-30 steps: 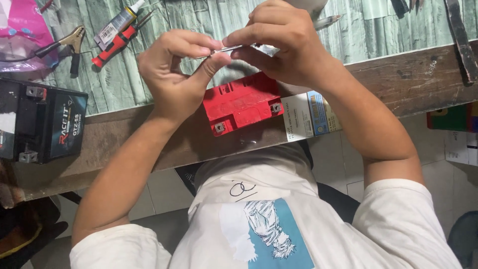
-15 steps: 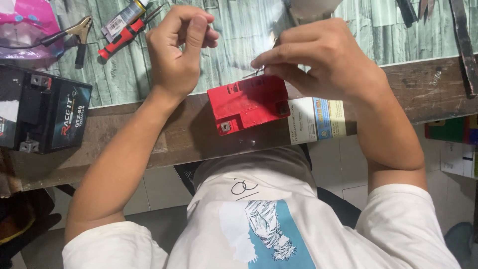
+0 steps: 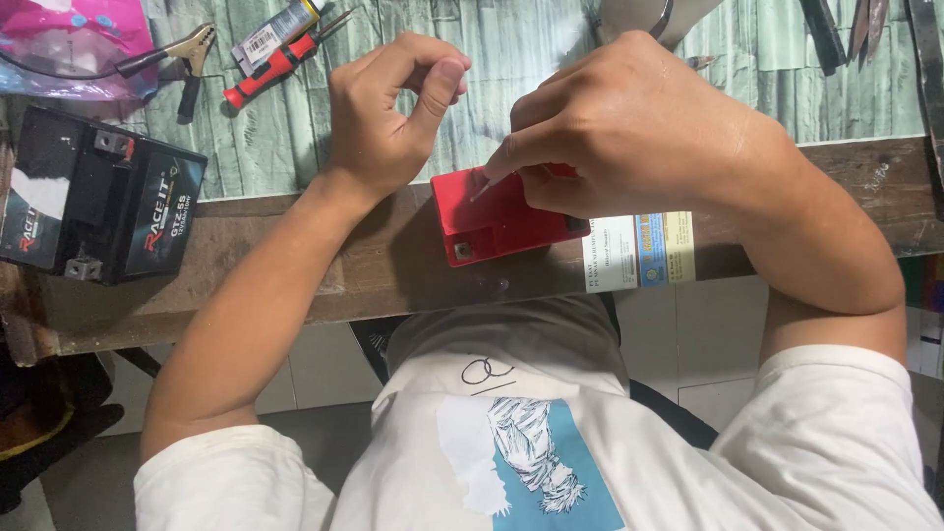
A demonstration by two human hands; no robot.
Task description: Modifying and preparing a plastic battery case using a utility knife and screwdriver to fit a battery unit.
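Note:
A small red battery (image 3: 492, 221) lies on the wooden front edge of the bench. My right hand (image 3: 639, 128) rests over its top and pinches a small thin metal piece (image 3: 482, 189), whose tip touches the red top. My left hand (image 3: 393, 118) hovers just left of and above the battery. Its fingers are curled, thumb and forefinger tips together, and nothing shows between them. A metal terminal (image 3: 462, 254) sits at the battery's near left corner.
A black battery (image 3: 98, 202) stands at the left of the bench. Behind it lie a pink bag (image 3: 69, 39), pliers (image 3: 182, 59), a red-handled tool (image 3: 270, 64) and a small tube (image 3: 275, 29). Dark tools (image 3: 836, 29) lie at the back right. A printed label (image 3: 639, 251) is by the red battery.
Both hands worked the thin piece together above the red battery a second ago. My left hand has let go and lifted away; my right hand has brought the piece down onto the battery's top.

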